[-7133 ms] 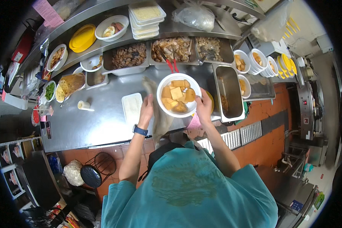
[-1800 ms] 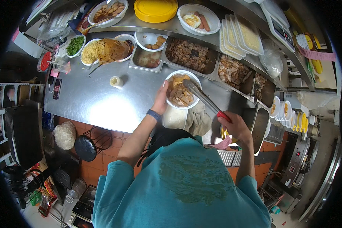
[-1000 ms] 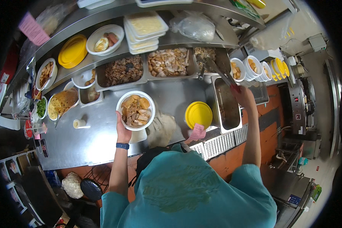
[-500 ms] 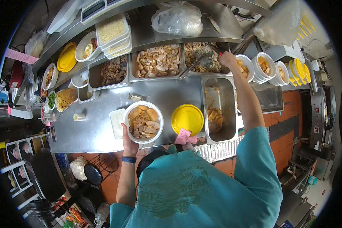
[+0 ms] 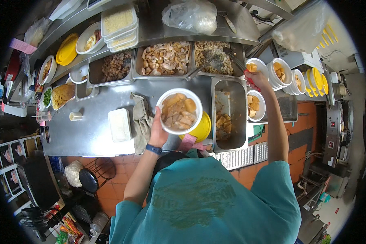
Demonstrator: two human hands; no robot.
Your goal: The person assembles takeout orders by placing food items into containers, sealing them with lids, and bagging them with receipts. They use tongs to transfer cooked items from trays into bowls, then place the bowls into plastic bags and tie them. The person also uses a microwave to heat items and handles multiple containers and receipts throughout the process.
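My left hand [image 5: 157,132] is closed on the rim and side of a round white bowl [image 5: 198,118], raised over the steel counter. Inside it lie sliced pale meat and golden-brown chunks. The bowl partly covers a yellow lid [image 5: 204,129]. In my right hand [image 5: 258,80] are tongs [image 5: 240,64] with red grips, their dark tips over the far right steel tray [image 5: 238,48] of chopped food. Close to this hand stand white bowls of golden chunks, one [image 5: 263,110] below it and another [image 5: 265,70] above. A deep steel pan [image 5: 242,122] with some chunks sits between my hands.
Two more steel trays, of sliced meat [image 5: 164,59] and darker meat [image 5: 118,67], line the back. A cloth [image 5: 142,122] and a white rectangular tub [image 5: 119,125] rest left of my left hand. Pink slips [image 5: 188,142] lie by the lid. Stacked bowls [image 5: 288,84] and yellow lids [image 5: 316,81] stand right.
The bowl in my left hand has moved right and away from me, over the yellow lid, uncovering the cloth. My right hand has drawn back and right from the far tray with the tongs.
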